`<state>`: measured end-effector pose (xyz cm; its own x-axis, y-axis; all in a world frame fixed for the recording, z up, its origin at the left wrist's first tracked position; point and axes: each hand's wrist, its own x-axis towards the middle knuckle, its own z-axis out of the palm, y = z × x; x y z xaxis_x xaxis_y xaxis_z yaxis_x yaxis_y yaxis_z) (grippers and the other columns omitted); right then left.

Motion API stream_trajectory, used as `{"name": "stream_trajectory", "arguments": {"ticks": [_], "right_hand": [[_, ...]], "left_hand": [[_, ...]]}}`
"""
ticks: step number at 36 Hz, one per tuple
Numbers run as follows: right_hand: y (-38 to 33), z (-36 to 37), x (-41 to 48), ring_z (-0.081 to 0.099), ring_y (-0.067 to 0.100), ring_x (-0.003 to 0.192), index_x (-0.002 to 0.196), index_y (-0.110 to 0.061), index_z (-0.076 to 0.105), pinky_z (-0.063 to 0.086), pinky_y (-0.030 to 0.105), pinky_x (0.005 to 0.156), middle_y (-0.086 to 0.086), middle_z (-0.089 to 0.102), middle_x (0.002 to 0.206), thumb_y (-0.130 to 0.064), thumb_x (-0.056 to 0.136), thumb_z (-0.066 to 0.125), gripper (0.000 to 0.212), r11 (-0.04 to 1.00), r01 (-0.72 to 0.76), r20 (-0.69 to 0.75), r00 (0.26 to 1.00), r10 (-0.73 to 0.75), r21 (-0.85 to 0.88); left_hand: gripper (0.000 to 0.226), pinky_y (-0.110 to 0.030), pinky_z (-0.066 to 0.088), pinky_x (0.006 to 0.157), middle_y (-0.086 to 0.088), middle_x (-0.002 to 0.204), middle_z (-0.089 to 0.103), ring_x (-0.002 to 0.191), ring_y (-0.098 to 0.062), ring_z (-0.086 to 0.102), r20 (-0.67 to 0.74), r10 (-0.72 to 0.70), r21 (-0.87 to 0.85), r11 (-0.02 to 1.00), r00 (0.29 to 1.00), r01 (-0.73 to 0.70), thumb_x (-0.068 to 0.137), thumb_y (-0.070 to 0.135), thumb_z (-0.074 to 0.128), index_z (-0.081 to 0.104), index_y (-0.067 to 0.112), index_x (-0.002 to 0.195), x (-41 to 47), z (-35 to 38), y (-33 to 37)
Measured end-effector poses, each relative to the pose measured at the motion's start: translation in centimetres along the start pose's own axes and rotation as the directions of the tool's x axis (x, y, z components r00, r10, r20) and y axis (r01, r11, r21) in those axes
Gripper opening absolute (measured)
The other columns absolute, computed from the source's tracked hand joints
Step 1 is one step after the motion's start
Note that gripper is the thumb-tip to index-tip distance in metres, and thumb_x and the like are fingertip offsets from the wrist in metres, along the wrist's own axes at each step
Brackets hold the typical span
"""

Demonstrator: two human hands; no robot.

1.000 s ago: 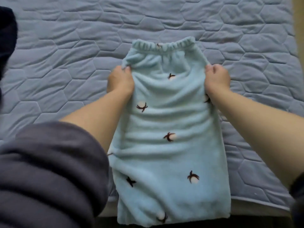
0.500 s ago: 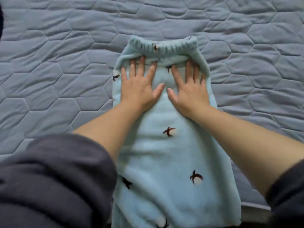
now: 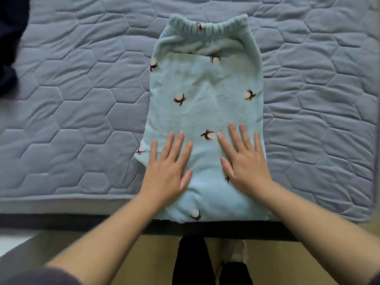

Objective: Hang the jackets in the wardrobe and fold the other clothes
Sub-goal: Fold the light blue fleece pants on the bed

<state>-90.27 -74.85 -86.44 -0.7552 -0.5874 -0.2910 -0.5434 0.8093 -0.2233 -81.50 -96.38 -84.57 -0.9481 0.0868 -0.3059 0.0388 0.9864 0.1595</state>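
Nothing to read at this moment: no word, brand, number or label is legible anywhere in the head view. The pale blue garment carries only small dark sprig motifs with white puffs, and none of them forms a letter or a sign.

A grey-blue quilted bed cover, stitched in hexagons, fills the far scene under soft, even light. A dark bed-frame edge runs along its near side, and tan wooden floor lies nearest.
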Motion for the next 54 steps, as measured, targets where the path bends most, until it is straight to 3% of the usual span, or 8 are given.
{"name": "stream_trajectory", "arguments": {"ticks": [7,11,17,23,37,41,48,54], "right_hand": [[-0.3,1.0,-11.0,0.016,0.022,0.145,0.150,-0.023,0.025,0.025,0.039,0.113,0.005,0.012,0.160,-0.037,0.096,0.039,0.058,0.903,-0.228,0.085,0.974,0.211,0.363],[-1.4,-0.4,-13.5,0.036,0.013,0.133,0.150,-0.021,0.020,0.033,0.031,0.109,-0.002,0.033,0.149,-0.024,0.091,0.063,0.074,0.489,-0.476,0.228,0.846,0.481,0.731],[-1.7,-2.0,-13.6,0.060,0.018,0.103,0.113,-0.015,0.054,0.053,0.033,0.077,0.008,0.060,0.123,-0.028,0.095,0.056,0.023,-0.177,-0.576,0.575,0.639,0.511,0.798],[-2.0,-4.8,-15.0,0.059,0.025,0.106,0.095,-0.018,0.056,0.053,0.033,0.072,0.011,0.060,0.118,-0.019,0.093,0.058,0.003,-0.314,-0.515,0.595,0.587,0.549,0.798],[-2.8,-15.4,-22.3,0.061,0.009,0.091,0.146,-0.037,0.030,0.052,0.030,0.069,-0.016,0.057,0.106,-0.010,0.094,0.054,0.063,-0.046,-0.554,0.497,0.704,0.506,0.831],[-2.2,-18.2,-17.2,0.058,0.010,0.091,0.118,-0.034,0.059,0.052,0.021,0.058,-0.009,0.059,0.109,-0.012,0.095,0.046,0.034,0.053,-0.483,0.393,0.767,0.508,0.874],[-0.3,-19.4,-4.0,0.056,0.019,0.068,0.098,-0.016,0.059,0.047,0.031,0.062,0.007,0.061,0.088,-0.034,0.101,0.034,0.031,-0.085,-0.358,0.333,0.724,0.604,0.930],[0.5,-15.9,5.5,0.057,0.014,0.111,0.142,-0.024,0.039,0.045,0.033,0.091,0.005,0.060,0.124,-0.042,0.093,0.042,0.052,0.173,-0.236,0.079,0.779,0.622,0.956]], "left_hand": [[0.066,-0.042,0.031,0.108,-0.008,0.158,0.017,0.144,-0.027,0.022,0.001,-0.435,-0.430,0.813,0.900,0.393,0.091,0.043,0.048,0.022,0.023,0.149,-8.9,0.6,3.1],[0.081,-0.036,0.040,0.104,-0.003,0.142,0.046,0.127,-0.021,0.047,0.415,-0.669,-0.810,0.037,0.617,0.585,0.080,0.044,0.071,0.029,0.020,0.145,-10.5,0.2,5.1],[0.030,-0.031,0.054,0.074,-0.001,0.110,0.062,0.094,-0.016,0.060,0.594,-0.593,-0.788,-0.294,0.544,0.541,0.089,0.022,0.064,0.052,0.018,0.117,-10.7,-1.6,6.0],[0.024,-0.028,0.054,0.070,0.006,0.096,0.061,0.086,-0.012,0.060,0.562,-0.603,-0.818,-0.301,0.567,0.490,0.088,0.017,0.062,0.053,0.020,0.110,-12.4,-5.0,7.2],[0.085,-0.026,0.051,0.062,0.008,0.121,0.051,0.088,-0.011,0.061,0.449,-0.575,-0.848,-0.034,0.684,0.529,0.083,0.027,0.072,0.020,0.032,0.149,-20.0,-13.2,9.7],[0.050,-0.034,0.055,0.078,0.006,0.124,0.059,0.103,-0.012,0.062,0.343,-0.557,-0.901,0.033,0.756,0.433,0.085,0.028,0.067,0.050,0.036,0.131,-15.4,-15.8,7.6],[0.019,-0.022,0.043,0.041,-0.004,0.066,0.054,0.041,-0.009,0.049,0.280,-0.669,-0.954,-0.118,0.688,0.274,0.097,0.027,0.050,0.059,0.018,0.083,-2.5,-17.0,2.9],[0.039,-0.031,0.049,0.071,0.005,0.093,0.063,0.083,-0.014,0.061,0.086,-0.704,-0.992,0.007,0.705,0.128,0.098,0.032,0.042,0.035,0.016,0.134,6.6,-14.5,0.9]]}}
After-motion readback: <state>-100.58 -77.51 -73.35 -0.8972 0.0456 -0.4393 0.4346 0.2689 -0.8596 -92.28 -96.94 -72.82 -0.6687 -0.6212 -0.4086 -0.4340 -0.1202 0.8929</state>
